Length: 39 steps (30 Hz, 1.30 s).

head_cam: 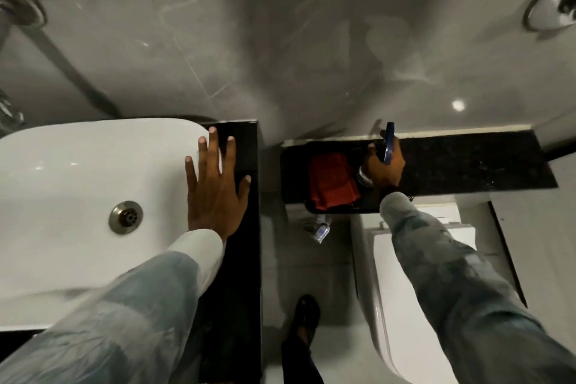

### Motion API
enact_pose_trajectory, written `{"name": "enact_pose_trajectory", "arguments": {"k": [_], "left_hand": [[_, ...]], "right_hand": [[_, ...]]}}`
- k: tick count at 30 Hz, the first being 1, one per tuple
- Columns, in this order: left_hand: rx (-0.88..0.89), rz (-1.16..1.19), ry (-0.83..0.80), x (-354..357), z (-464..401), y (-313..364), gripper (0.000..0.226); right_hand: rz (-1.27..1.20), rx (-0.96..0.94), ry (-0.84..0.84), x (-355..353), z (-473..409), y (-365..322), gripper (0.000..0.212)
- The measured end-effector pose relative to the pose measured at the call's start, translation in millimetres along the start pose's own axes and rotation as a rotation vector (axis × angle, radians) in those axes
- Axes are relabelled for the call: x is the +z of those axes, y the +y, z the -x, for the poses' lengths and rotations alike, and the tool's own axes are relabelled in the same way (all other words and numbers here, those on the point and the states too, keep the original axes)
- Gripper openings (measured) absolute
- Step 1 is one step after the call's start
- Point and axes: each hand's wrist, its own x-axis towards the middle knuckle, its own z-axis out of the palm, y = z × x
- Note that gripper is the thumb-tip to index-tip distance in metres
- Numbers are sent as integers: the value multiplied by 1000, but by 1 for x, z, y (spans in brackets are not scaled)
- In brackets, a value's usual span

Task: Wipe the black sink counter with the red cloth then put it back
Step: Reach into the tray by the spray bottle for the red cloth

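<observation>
Nearest: two sleeves reaching forward, a foot (307, 312) on the pale floor between them, a white toilet lid (402, 290) under the right arm.

Left hand (215, 184): fingers (213, 146) spread wide, holding nothing, palm flat across the seam between white basin (78, 178) and black sink counter (246, 259). Judged a bracing or steadying placement rather than a wipe, since no cloth lies under it. Counter exposed only as a narrow strip along the basin's right side, ending in a sharp outer edge with a drop to the floor. Little lateral room there; strokes likely to run lengthwise, front to back.

Across the floor gap: a separate black ledge (467, 162) against the wall, above the toilet. Red cloth (332, 181) resting bunched on its left end, untouched, well apart from the sink counter. Small bottle (321, 229) just below the ledge's front edge.

Right hand (385, 165): closed around a blue item (389, 143), kind not determinable, just beside the cloth on its right; a shiny round object (363, 178) between hand and cloth. Hand occupied, so cloth pickup judged not yet begun. Right portion of ledge bare.

Farthest: grey tiled wall, metal fittings at both upper corners.
</observation>
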Motion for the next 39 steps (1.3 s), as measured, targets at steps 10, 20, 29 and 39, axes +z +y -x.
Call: {"name": "enact_pose_trajectory", "arguments": {"k": [10, 20, 29, 39], "left_hand": [[8, 79, 10, -2, 1, -1, 72], [-7, 144, -18, -3, 3, -1, 78], [-3, 170, -12, -2, 2, -3, 78], [1, 162, 24, 1, 1, -3, 78]], "right_hand": [[207, 111, -179, -51, 38, -26, 46], [663, 283, -348, -25, 98, 1, 56], [669, 286, -331, -19, 104, 8, 59], [364, 151, -73, -35, 46, -19, 55]]}}
